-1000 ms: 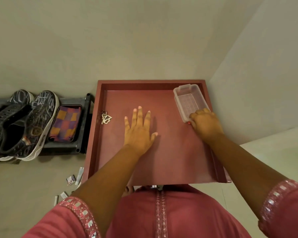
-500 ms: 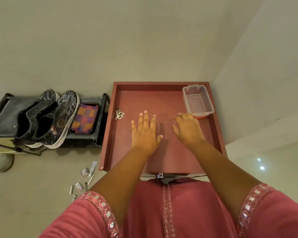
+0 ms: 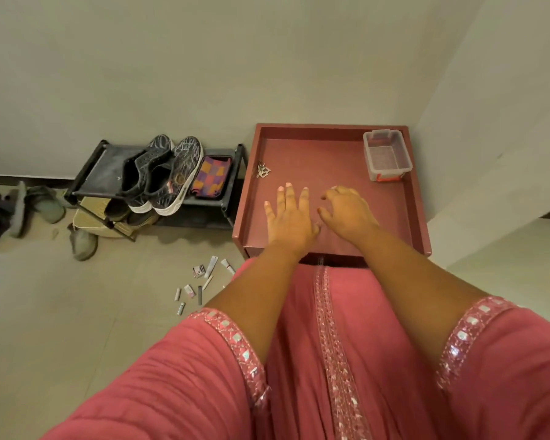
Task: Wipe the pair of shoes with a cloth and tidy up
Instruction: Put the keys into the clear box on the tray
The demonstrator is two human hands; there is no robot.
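Note:
A pair of black patterned shoes (image 3: 164, 174) with white soles lies on a low black rack (image 3: 102, 173) at the left. Beside the shoes on the rack is a folded checked cloth (image 3: 211, 176) in orange, purple and pink. My left hand (image 3: 288, 217) lies flat with straight fingers on the red-brown cabinet top (image 3: 327, 163). My right hand (image 3: 346, 211) hovers just to its right with loosely curled fingers, holding nothing. Both hands are well right of the shoes and cloth.
A clear plastic box (image 3: 386, 154) stands at the cabinet top's far right corner, a key bunch (image 3: 262, 170) near its left rim. Several small tubes and packets (image 3: 200, 281) litter the floor. More footwear (image 3: 29, 211) lies under and left of the rack. Walls close in behind and right.
My right hand let go of the clear box and drew back beside my left hand. The view pulled back, bringing the rack, shoes and floor into fuller sight.

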